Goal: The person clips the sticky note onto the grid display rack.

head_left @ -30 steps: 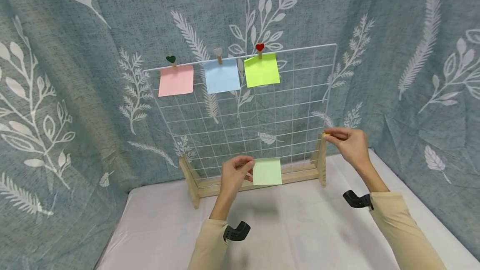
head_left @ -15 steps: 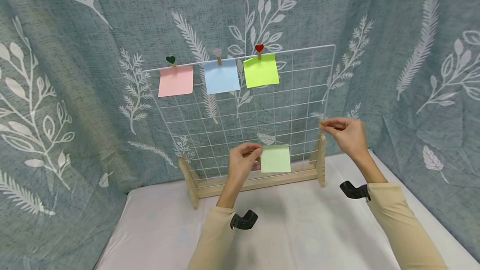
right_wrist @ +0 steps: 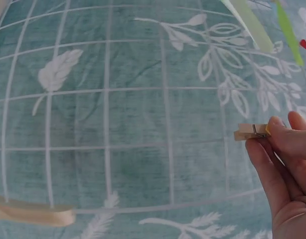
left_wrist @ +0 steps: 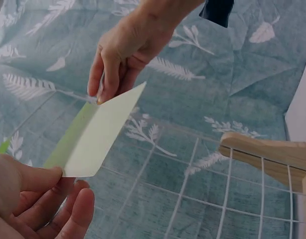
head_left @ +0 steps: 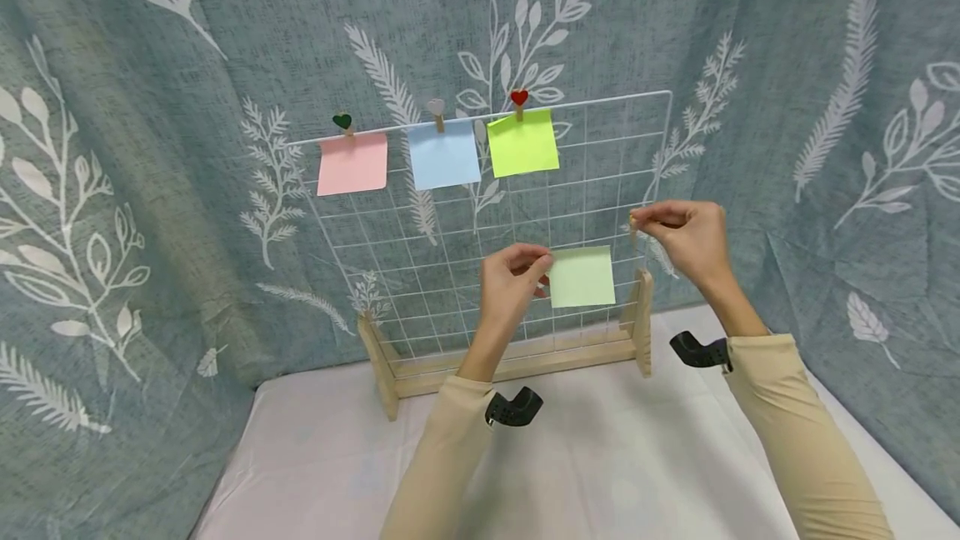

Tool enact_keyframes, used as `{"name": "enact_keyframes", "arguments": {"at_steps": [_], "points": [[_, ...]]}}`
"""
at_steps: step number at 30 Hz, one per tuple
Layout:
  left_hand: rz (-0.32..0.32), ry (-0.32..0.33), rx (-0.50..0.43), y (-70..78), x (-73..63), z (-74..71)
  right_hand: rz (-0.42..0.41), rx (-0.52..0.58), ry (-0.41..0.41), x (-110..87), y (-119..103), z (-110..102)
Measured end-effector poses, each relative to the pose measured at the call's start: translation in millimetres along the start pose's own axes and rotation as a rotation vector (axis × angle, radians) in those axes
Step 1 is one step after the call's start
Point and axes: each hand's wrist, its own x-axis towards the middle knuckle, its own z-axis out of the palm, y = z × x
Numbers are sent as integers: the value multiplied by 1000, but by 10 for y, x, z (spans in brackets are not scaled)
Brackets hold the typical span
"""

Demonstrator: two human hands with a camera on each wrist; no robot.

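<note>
My left hand point(head_left: 513, 286) pinches a pale green sticky note point(head_left: 582, 277) by its left edge, in front of the white wire grid point(head_left: 480, 261). In the left wrist view, thumb and fingers grip one corner of the note. To the right, my right hand point(head_left: 692, 244) holds a small wooden clothespin point(right_wrist: 251, 131) between thumb and fingers, near the grid's right side. A bit of yellow shows on the clothespin by the fingertips. Along the grid's top wire hang a pink note point(head_left: 352, 165), a blue note point(head_left: 444, 155) and a lime note point(head_left: 523, 144), each under a heart-topped clothespin.
A wooden stand point(head_left: 517, 365) carries the grid, with an upright foot at each end. It rests on a white-covered table point(head_left: 315, 448). Behind and at both sides hangs a grey-green leaf-print curtain point(head_left: 187, 232).
Carrying the pale green note, my left hand has moved up and to the right. The right hand has risen with its clothespin and shifted slightly left. The hung notes stay in place.
</note>
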Motion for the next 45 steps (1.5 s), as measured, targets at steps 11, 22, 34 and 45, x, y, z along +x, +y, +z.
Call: {"name": "enact_keyframes", "arguments": {"at_steps": [11, 22, 34, 45], "points": [[66, -1, -33, 301, 208, 202, 3, 38, 28, 139, -76, -85], [151, 11, -67, 600, 394, 301, 26, 32, 68, 292, -198, -238], [251, 58, -46, 745, 483, 438, 20, -85, 70, 498, -299, -273], [321, 120, -46, 833, 632, 477, -6, 123, 96, 863, -570, -373]]}}
